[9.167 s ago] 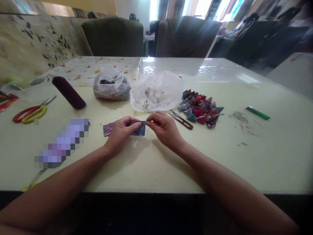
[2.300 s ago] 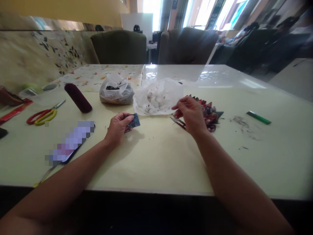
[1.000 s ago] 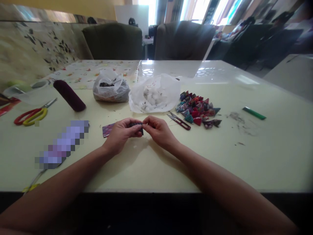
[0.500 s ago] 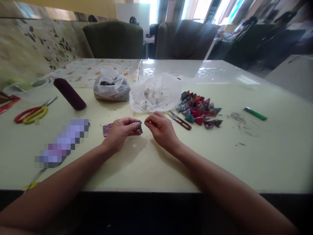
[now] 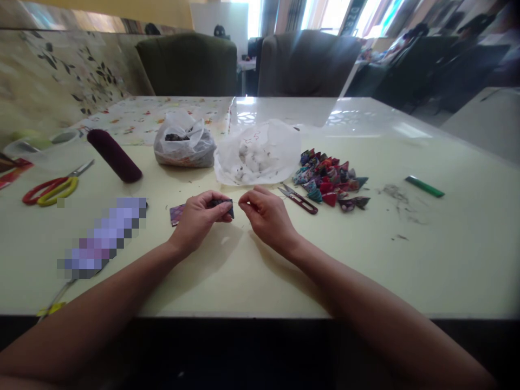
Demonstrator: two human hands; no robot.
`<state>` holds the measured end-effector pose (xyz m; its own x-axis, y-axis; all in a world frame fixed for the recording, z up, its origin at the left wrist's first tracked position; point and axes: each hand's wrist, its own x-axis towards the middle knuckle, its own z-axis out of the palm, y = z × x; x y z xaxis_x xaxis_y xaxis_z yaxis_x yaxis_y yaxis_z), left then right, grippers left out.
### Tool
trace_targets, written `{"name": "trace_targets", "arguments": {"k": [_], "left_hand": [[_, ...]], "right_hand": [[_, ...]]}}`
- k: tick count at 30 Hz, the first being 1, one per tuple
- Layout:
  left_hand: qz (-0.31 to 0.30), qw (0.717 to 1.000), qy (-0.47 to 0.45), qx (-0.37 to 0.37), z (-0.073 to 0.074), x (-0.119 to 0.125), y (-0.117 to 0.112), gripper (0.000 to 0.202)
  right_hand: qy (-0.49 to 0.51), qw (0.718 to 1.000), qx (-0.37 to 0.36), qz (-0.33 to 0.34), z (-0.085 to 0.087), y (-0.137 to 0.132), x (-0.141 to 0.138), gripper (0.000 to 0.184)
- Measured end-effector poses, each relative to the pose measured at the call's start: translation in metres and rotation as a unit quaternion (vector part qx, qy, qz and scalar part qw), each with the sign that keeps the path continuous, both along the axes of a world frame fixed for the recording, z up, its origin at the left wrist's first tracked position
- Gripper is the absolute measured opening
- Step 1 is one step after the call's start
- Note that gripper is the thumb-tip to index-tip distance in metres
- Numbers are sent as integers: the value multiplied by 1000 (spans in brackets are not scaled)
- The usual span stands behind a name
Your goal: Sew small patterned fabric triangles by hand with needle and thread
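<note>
My left hand [image 5: 199, 219] is closed on a small dark blue patterned cloth piece [image 5: 228, 208], pinched under the thumb. A purple patterned fabric scrap [image 5: 176, 215] shows just left of that hand, partly hidden by it. Close by on the right, my right hand [image 5: 264, 214] pinches a thin needle-like thing, too fine to make out clearly. Thread snips [image 5: 299, 200] lie just beyond the right hand. Past them is a pile of small stuffed cloth pieces [image 5: 327, 179] in many colours. White stuffing [image 5: 254, 160] fills an opened white plastic bag [image 5: 284, 143] ahead of my hands.
Red and yellow handled scissors [image 5: 57, 187] and a dark purple cylinder [image 5: 115, 156] lie at the left, near a blurred-out object [image 5: 105, 238]. A tied plastic bag [image 5: 184, 151] stands farther back. Thread scraps [image 5: 400, 197] and a green tool [image 5: 424, 186] lie right. Chairs face the table.
The cloth piece has turned slightly in my left hand, so its pointed lower corner shows less. My right hand stays pinched beside it, almost unmoved. The view has shifted very slightly.
</note>
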<state>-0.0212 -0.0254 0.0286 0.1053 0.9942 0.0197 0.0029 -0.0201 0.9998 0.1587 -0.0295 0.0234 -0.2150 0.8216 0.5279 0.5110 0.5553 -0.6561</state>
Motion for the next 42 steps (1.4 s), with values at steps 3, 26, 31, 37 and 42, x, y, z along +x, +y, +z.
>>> {"name": "trace_targets", "arguments": {"k": [3,26,31,37,42], "left_hand": [[4,1000,6,7,0,0,0,25],[8,998,48,33,4,-1,-3,23],[8,994,88,57,5,-1,-3,21],[-10,998,56,25,5,-1,-1,24],[-25,999,28,-1,5,-1,1,28]], "right_hand": [[0,1000,4,1,-1,1,0,16],[-22,1000,6,15,1,-1,0,17],[-37,999,26,15,0,-2,-1,19],[-18,999,26,17,-1,1,3,18],[-8,1000,18,21,0,5,6,17]]}}
